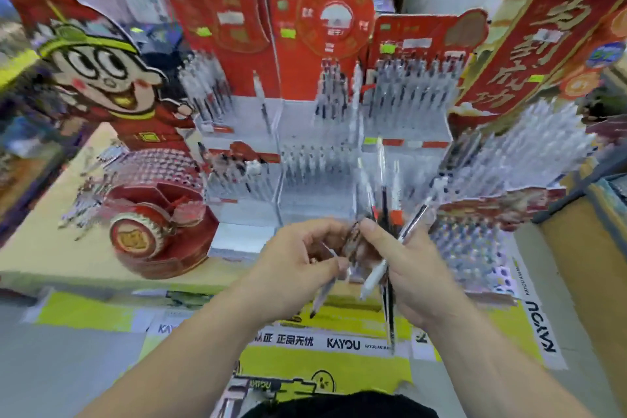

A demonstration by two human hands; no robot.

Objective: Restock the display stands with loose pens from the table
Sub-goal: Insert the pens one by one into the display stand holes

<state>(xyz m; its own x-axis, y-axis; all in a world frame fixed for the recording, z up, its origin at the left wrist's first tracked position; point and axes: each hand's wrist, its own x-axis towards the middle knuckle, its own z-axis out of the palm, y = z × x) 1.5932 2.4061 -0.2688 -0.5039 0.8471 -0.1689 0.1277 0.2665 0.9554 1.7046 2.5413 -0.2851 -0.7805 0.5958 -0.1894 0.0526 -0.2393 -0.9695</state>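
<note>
My right hand (412,268) is closed around a bundle of loose pens (386,200) that fan upward and also stick out below the fist. My left hand (298,261) pinches a single pen (320,297) whose tip points down toward me. The thumbs of both hands meet at the bundle's middle. Just beyond the hands stand red and clear tiered display stands (315,159) with rows of upright pens. The frame is blurred, so pen details are unclear.
A cartoon-figure cardboard stand (101,71) with a red round drum-shaped holder (152,231) sits at the left on the yellow table (51,248). A tall red banner stand (529,54) with pen rows rises at the right. A cardboard box (590,248) is at far right.
</note>
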